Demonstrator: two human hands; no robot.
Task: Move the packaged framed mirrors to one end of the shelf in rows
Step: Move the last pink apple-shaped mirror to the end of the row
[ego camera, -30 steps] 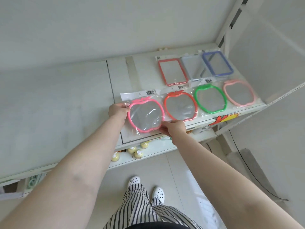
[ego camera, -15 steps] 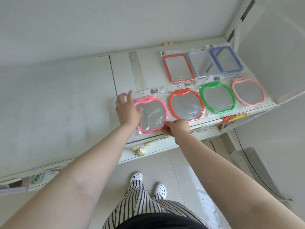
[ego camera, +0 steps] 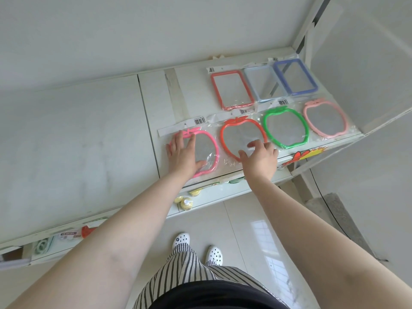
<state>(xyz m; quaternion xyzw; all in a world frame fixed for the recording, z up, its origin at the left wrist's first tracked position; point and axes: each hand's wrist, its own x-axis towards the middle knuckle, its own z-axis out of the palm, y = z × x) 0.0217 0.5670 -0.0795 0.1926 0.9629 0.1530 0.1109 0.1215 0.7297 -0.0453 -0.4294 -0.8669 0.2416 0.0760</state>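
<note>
Several packaged mirrors lie flat at the right end of the white shelf (ego camera: 89,134). The front row holds apple-shaped ones: hot pink (ego camera: 206,150), red (ego camera: 242,136), green (ego camera: 286,128) and pale pink (ego camera: 325,121). Behind them lie rectangular ones: red (ego camera: 231,90), pale blue (ego camera: 260,83) and dark blue (ego camera: 294,76). My left hand (ego camera: 184,153) rests flat, fingers spread, on the hot pink mirror. My right hand (ego camera: 259,157) lies open with fingers spread over the lower edge of the red apple mirror.
A white upright post (ego camera: 312,25) and a side panel (ego camera: 365,70) close the shelf's right end. The shelf's left part is bare. A lower shelf (ego camera: 223,194) holds small yellow items (ego camera: 186,202). Tiled floor and my white shoes (ego camera: 181,239) are below.
My left hand moved from the hot pink mirror's left edge onto its face. My right hand let go of that mirror's lower corner and shifted right onto the red apple mirror.
</note>
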